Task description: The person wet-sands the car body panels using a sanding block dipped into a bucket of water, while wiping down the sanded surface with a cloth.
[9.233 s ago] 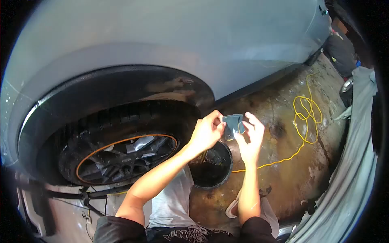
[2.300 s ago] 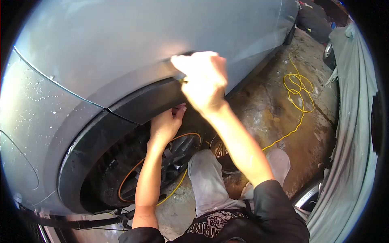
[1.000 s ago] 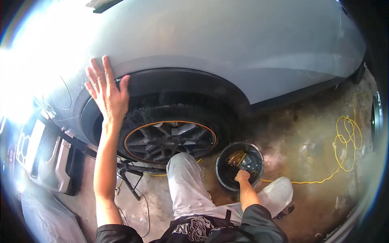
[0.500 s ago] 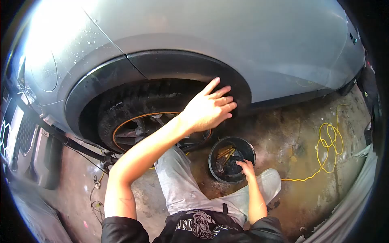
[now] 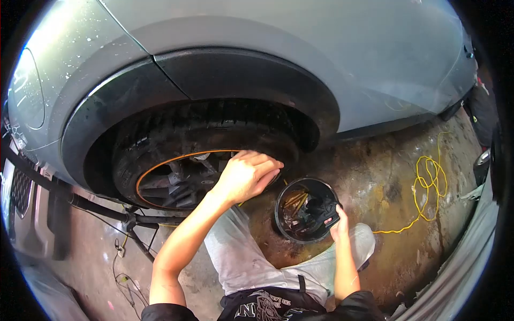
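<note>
My left hand (image 5: 247, 175) is raised in front of the wheel (image 5: 187, 179), over the right part of its orange-edged rim. Its fingers are curled together, and anything inside them is hidden. My right hand (image 5: 339, 224) is closed at the right edge of a black bucket (image 5: 278, 216). A black, limp-looking piece (image 5: 327, 214) lies between its thumb and fingers, against the bucket's rim; its exact kind does not show. Inside the bucket are several yellowish sticks or handles (image 5: 296, 202) and other dark things. The bucket stands on the floor between the tire and my right knee.
The grey car body (image 5: 257, 32) with its black wheel-arch trim (image 5: 230, 72) spans the top. A loose yellow cord (image 5: 428, 182) lies on the floor at right. Black tubing (image 5: 101, 208) and thin cables (image 5: 120, 273) are at left. Grey sheeting (image 5: 455, 267) hangs at lower right.
My left hand has come down from the wheel-arch trim to the wheel, its spread fingers now curled. My right hand has moved from inside the bucket to its right rim with the black piece.
</note>
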A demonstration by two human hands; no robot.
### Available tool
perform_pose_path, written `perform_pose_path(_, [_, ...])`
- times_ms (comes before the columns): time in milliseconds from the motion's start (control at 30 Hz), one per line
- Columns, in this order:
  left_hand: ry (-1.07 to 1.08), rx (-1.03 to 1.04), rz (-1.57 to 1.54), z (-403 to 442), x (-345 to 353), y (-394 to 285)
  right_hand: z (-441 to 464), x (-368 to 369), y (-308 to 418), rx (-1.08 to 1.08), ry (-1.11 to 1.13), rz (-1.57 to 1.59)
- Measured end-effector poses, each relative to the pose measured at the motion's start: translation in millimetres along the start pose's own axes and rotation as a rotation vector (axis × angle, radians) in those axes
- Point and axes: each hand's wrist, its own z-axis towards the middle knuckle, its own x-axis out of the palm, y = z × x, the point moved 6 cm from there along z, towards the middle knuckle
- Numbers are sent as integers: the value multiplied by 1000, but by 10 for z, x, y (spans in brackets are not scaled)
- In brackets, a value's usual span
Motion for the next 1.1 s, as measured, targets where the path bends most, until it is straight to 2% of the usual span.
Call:
perform_pose_path(67, [-45,58,-21,-36,41,-32,-52,155,225,-29,85,75])
perform_pose_path(167, [-96,-58,-139,-74,147,-10,-190,418,596,-93,158,113])
perform_pose_path(267, [6,-512,-746,-157,714,-20,-446,805,914,-165,354,179])
perform_pose_path(333, [83,-567,-1144,-301,1999,-122,-766,1208,1108,-103,418,319])
perform_pose_path(400, [185,-872,-1625,-241,2062,-474,-887,1381,1217,-127,439,273])
perform_pose_path(433, [78,-839,-1878,-200,2283,-483,-914,1410,1244,-135,461,238])
perform_pose_path(467, [90,-833,-1884,-184,2344,-525,-906,1387,1243,-144,453,239])
perform_pose_path(533, [-19,-749,-2089,-155,2362,-541,-843,1298,1141,-132,378,64])
perform_pose_path(600, [-13,-801,-1982,-198,2441,-544,-824,1194,1067,-148,326,-185])
perform_pose_path(667, [-278,-826,-1603,-221,2419,-415,-951,1217,1086,-329,153,-813])
perform_pose_path(733, [-354,-896,-1574,-147,2193,-437,-908,1161,1140,-749,119,-1097])
perform_pose_path(800, [-342,-778,-1178,-40,1789,-425,-854,1038,1153,-557,132,-783])
perform_pose_path(833, [-424,-669,-1061,86,1547,-437,-851,1005,1177,-445,124,-590])
perform_pose_path(867, [-503,-446,-957,279,1157,-494,-754,913,1202,-452,154,-479])
perform_pose_path(933, [-540,-93,-814,728,306,-700,-562,748,1201,-433,162,-406])
perform_pose_path(967, [-482,-7,-696,927,-118,-814,-479,701,1178,-436,94,-412])
perform_pose_path(1000, [-522,145,-434,1114,-484,-930,-385,673,1142,-429,116,-406])
perform_pose_path(1100, [-580,311,371,1482,-1339,-1040,-146,632,979,-348,215,-479])
